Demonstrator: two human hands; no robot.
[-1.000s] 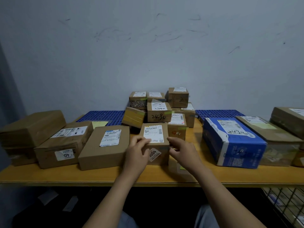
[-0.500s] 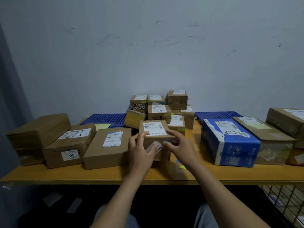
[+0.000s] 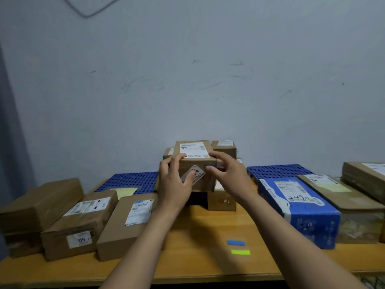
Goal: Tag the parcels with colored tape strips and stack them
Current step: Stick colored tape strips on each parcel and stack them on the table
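Brown cardboard parcel (image 3: pixel 198 165) is held level above the wooden table (image 3: pixel 208 226), before the stacked parcels (image 3: pixel 224 149), label up and stickered face toward the camera; its long axis is unclear. Left hand (image 3: pixel 175 184) and right hand (image 3: pixel 229 176) grip its sides, fingers curled over the top edges. Blue tape strip (image 3: pixel 235 243) and green tape strip (image 3: pixel 240 252) lie nearer.

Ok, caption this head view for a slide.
Left hand and right hand hold a labelled parcel above the table.
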